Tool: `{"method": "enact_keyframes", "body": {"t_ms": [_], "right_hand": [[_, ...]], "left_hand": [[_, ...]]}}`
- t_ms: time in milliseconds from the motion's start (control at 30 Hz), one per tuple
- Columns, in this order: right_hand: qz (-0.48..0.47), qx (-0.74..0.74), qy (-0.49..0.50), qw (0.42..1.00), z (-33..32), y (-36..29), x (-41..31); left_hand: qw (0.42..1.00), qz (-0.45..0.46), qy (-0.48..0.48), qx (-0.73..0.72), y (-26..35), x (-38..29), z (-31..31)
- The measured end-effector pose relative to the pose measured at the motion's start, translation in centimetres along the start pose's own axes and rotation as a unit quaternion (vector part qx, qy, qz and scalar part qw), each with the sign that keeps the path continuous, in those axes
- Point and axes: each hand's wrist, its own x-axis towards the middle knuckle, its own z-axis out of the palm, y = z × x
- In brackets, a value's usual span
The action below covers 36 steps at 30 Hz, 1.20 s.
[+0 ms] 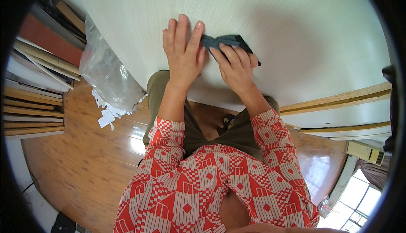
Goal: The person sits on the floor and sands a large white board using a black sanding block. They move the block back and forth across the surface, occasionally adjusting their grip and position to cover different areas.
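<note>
A dark grey-blue cloth [225,40] with black edging lies bunched on a pale wood-grain panel [133,27]. My right hand [236,68] grips the cloth, fingers curled over its near side. Just to the left, my left hand [184,52] rests palm down on the panel with its fingers spread, holding nothing. Its index finger and thumb are close beside the cloth's left end; whether they touch it I cannot tell. Below the panel's near edge my two knees show, in olive trousers [222,144].
A clear plastic bag [104,65] hangs at the panel's left edge, above white paper scraps [109,115] on the wooden floor [95,169]. Boards [33,112] stand stacked at far left. More pale boards with wooden edges [336,100] lie to the right, near a window [355,198].
</note>
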Motion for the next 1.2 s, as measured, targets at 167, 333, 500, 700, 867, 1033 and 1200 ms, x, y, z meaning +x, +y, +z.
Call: {"method": "enact_keyframes", "body": {"t_ms": [167,333,500,700,867,1033,1200], "right_hand": [[0.041,-0.041,0.047,0.997,-1.7,2.5,-0.1],[0.147,-0.11,0.134,0.974,-5.2,8.8,5.6],[0.128,-0.091,0.106,0.982,-3.5,7.2,5.6],[0.033,-0.043,0.033,0.998,-0.9,3.1,-1.3],[0.044,-0.061,0.018,0.997,-2.1,5.1,-2.9],[0.177,-0.118,0.125,0.969,-5.3,10.5,1.9],[0.146,-0.08,0.163,0.972,-5.3,11.2,4.2]], "left_hand": [[0.999,0.029,-0.029,-0.014,0.6,0.0,0.2],[0.995,0.07,-0.064,-0.02,1.9,0.1,0.8],[0.996,0.058,-0.061,-0.031,2.6,0.4,1.1],[0.995,0.058,-0.083,-0.022,2.2,0.0,0.9],[0.995,0.061,-0.072,-0.015,2.1,-0.3,1.1],[0.995,0.073,-0.066,-0.026,2.7,0.1,1.5],[0.991,0.114,-0.072,-0.026,3.8,1.4,2.0]]}}
